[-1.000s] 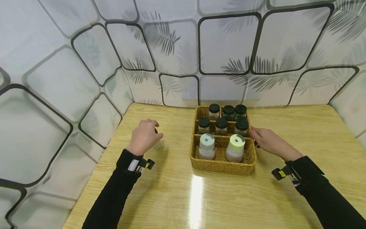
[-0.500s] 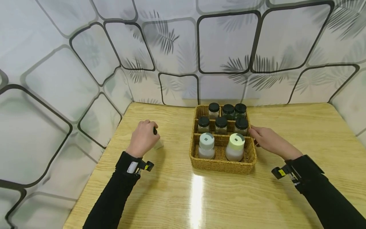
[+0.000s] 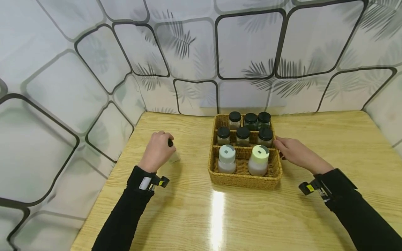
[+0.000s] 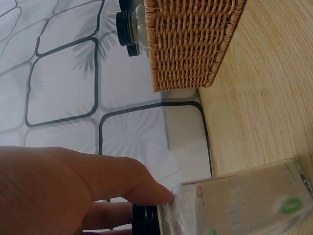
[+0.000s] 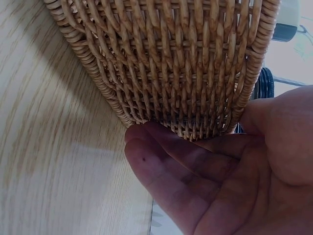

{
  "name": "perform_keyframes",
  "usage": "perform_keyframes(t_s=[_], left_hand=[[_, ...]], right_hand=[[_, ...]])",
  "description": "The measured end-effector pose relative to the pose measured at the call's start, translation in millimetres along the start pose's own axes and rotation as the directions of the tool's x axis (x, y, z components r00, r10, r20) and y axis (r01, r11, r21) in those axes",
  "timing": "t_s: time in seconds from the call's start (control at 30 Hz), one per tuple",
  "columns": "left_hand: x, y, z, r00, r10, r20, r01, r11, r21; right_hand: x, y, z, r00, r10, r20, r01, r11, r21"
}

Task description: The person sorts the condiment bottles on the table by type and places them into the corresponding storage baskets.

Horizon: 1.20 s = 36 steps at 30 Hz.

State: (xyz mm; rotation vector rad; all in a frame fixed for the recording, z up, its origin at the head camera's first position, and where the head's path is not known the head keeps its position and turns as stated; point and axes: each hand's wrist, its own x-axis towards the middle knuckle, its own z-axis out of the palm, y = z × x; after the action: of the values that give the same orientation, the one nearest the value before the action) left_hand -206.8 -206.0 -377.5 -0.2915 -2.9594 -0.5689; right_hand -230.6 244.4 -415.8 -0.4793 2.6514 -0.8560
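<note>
My left hand (image 3: 157,150) pinches the black lid (image 4: 145,218) of a clear glass jar (image 4: 239,200) with a pale label, left of the basket. The jar stands on the table, mostly hidden behind the hand in the head view. My right hand (image 3: 293,153) holds the right side of a wicker basket (image 3: 243,182), thumb at the rim and fingers against the outer wall (image 5: 171,58). In the basket's back compartments are several black-lidded jars (image 3: 243,134). A bottle with a pale blue cap (image 3: 227,153) and one with a yellow-green cap (image 3: 260,154) stand in the front compartment.
The wooden table (image 3: 188,216) meets a patterned fabric wall (image 3: 188,52) at the back and left. Bare table lies between the left-hand jar and the basket, and along the front.
My left fingers have closed on the jar's lid, after hovering more loosely around it a second ago. The right hand and basket have stayed in place; the head view has tilted slightly.
</note>
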Motion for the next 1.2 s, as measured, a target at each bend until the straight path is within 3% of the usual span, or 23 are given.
perform_keyframes(t_s=[0.6,1.0,1.2], left_hand=[[8.3,5.1,-1.7,1.0,0.023,0.018,-0.023,1.0,-0.005],[28.5,19.4,-5.8,0.997,0.073,0.004,-0.074,0.997,0.007],[43.5,33.4,-11.1,0.993,0.12,-0.013,-0.12,0.993,0.008]], right_hand=[[0.5,-1,1,1.0,-0.008,-0.003,0.008,1.0,0.014],[-0.2,-2,0,1.0,-0.004,0.002,0.004,1.0,0.024],[-0.9,-2,-1,1.0,-0.002,0.008,0.002,0.999,0.043]])
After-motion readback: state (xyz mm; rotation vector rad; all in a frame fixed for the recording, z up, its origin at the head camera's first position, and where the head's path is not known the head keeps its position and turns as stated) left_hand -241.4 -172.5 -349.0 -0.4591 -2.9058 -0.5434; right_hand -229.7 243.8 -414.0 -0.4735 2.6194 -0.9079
